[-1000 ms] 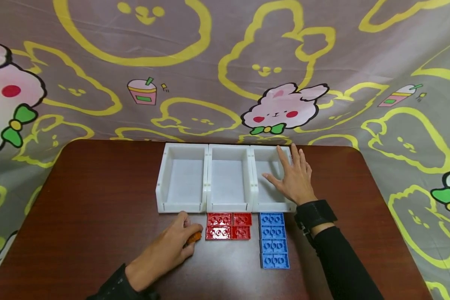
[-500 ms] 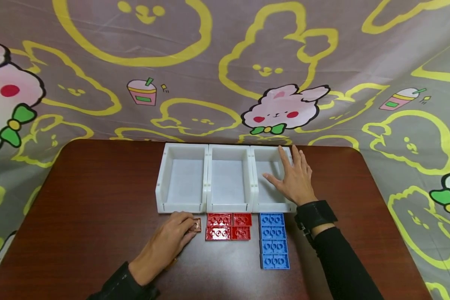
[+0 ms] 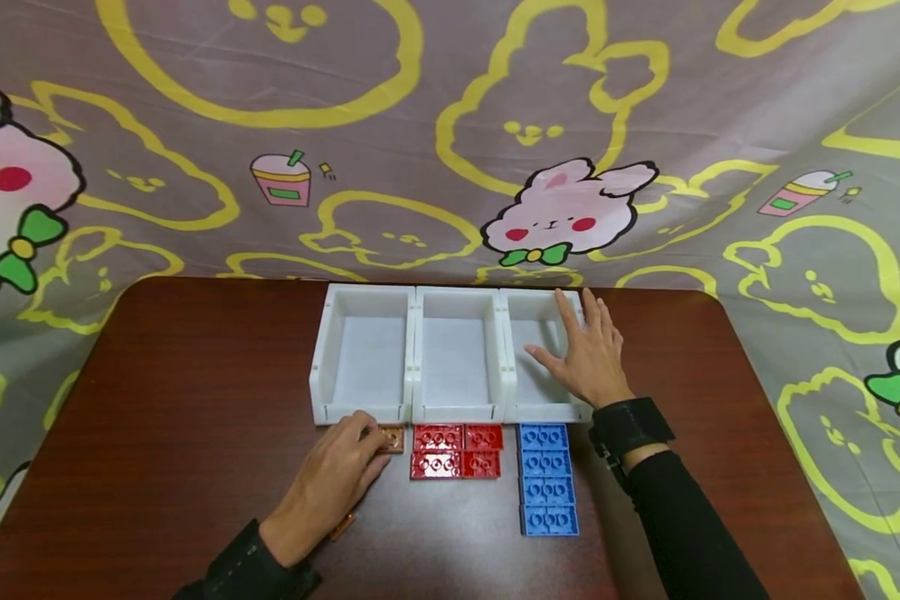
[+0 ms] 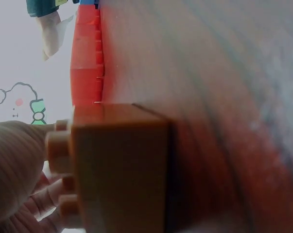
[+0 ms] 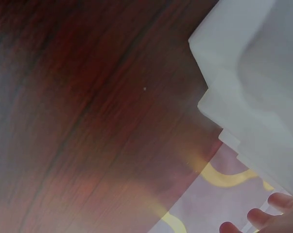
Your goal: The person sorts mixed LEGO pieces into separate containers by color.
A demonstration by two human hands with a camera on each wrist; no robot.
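An orange brick lies on the brown table, just left of the red bricks and in front of the left white bin. My left hand holds this brick with curled fingertips. In the left wrist view the orange brick fills the frame, a finger touches its studded side, and the red bricks sit beyond it. My right hand rests flat and open on the right bin. In the right wrist view only its fingertips and the bin's corner show.
A middle white bin stands between the other two; all three look empty. A column of blue bricks lies right of the red ones. A second small orange piece peeks out under my left wrist. A cartoon-print cloth hangs behind.
My left hand brought the orange brick down onto the table, then slid it up beside the red bricks near the left bin. The right hand stayed still.
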